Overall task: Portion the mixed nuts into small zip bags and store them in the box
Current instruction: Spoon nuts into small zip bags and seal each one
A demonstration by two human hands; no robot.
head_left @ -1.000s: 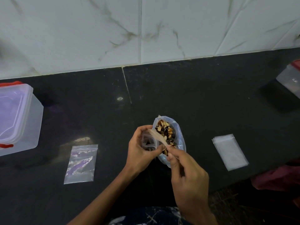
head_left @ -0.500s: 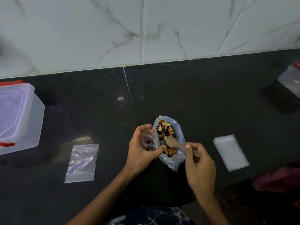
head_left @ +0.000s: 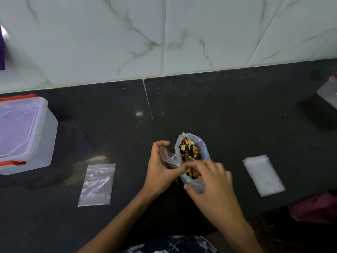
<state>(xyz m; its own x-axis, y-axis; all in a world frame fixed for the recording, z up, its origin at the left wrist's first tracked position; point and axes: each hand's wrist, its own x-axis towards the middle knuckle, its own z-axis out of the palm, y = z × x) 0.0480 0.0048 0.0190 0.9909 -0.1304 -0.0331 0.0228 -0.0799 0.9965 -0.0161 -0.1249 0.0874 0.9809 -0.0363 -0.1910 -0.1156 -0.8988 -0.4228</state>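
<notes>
Nearest: 2 hands over the front edge of the black counter. Right hand is blurred, fingers curled round the near end of the big nut bag w/ fingertips at its mouth; a pale spoon bowl shows just past them, but whether the fingers pinch its handle can't be told. Left hand holds 1 small zip bag, thumb and fingers pinching it open-side up, touching the left side of the nut bag.

Nut bag: 1, clear bluish plastic, mouth open, mixed nuts inside, pale and dark pieces; too many to count.

Left of the hands, well apart: 1 flat zip bag lying on the counter, nothing visible inside, purple glare on it.

Right of the hands, well apart: 1 stack of clear bags, flat; no. of bags in the stack can't be told.

Farther left: 1 clear box w/ lid on, red clips at 2 ends.

Far right edge: part of 1 more clear container, cut off by the frame.

Farthest: white marble-look wall tiles behind the counter.
</notes>
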